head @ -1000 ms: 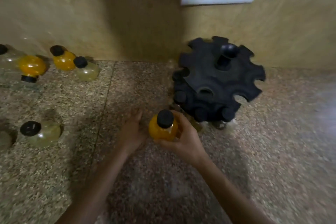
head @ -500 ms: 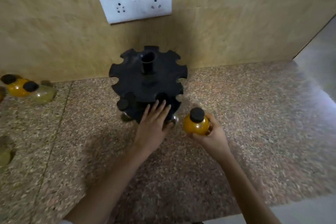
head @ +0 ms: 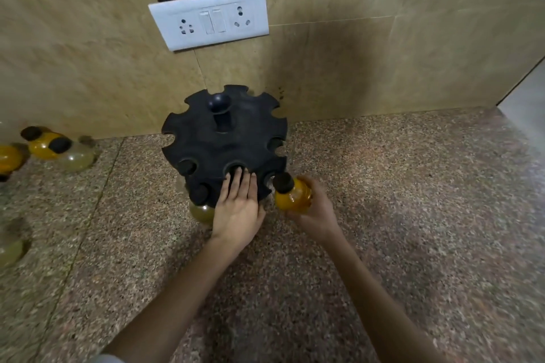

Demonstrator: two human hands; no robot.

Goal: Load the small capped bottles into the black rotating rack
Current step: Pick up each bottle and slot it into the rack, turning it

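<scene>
Right at the near edge, two bare forearms reach out over the speckled stone bench (head: 413, 215). Left hand (head: 237, 212) lies flat with fingers stretched and close together, fingertips resting on the front of the black rack's (head: 224, 141) top disc, just beside a round hole. Right hand (head: 314, 211) wraps around an orange bottle (head: 293, 196) with a black cap, tilted so the cap points at the rack's right front edge, touching or nearly so. A yellowish bottle (head: 202, 212) hangs in a lower slot under the left hand's side, and dark caps sit in a few other slots. Off to the left, more capped bottles (head: 56, 149) lie against the wall. Behind the rack, a white socket plate (head: 209, 19) sits on the tiled wall.
</scene>
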